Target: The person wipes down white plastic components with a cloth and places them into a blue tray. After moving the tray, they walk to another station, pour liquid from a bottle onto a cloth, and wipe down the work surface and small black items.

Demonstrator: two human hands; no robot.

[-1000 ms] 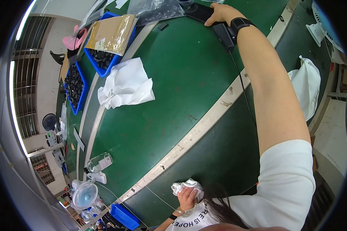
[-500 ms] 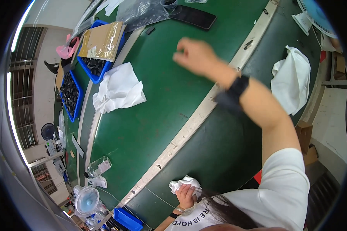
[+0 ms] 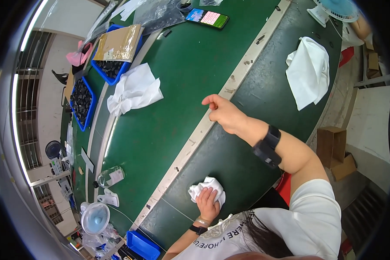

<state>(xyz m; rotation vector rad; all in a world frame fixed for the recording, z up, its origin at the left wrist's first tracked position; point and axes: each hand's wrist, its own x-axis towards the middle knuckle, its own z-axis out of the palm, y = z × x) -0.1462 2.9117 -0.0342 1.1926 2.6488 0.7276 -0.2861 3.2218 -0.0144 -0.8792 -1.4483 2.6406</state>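
Note:
My left hand [image 3: 208, 204] lies over a crumpled white cloth [image 3: 217, 190], its fingers curled onto the fabric against the dark green table near my body. Above the pale strip that runs across the table is my right hand [image 3: 228, 116], with the index finger stretched out, the thumb apart from it and nothing visible between them. The other fingers are folded and partly hidden. Beyond it, at the far side, a phone [image 3: 208, 18] lies flat with its screen lit.
Blue trays [image 3: 91, 113] of small black parts stand at the left; cardboard covers one. White cloths [image 3: 134, 90] [image 3: 308, 71] lie left and right. A clear bottle [image 3: 111, 177], a small fan [image 3: 95, 218] and an empty-looking blue tray [image 3: 142, 247] are at the lower left. Another fan [image 3: 337, 9] stands far right.
My right hand has drawn back from near the phone toward my body. The phone's screen, dark before, is now lit. My left hand stays on the cloth.

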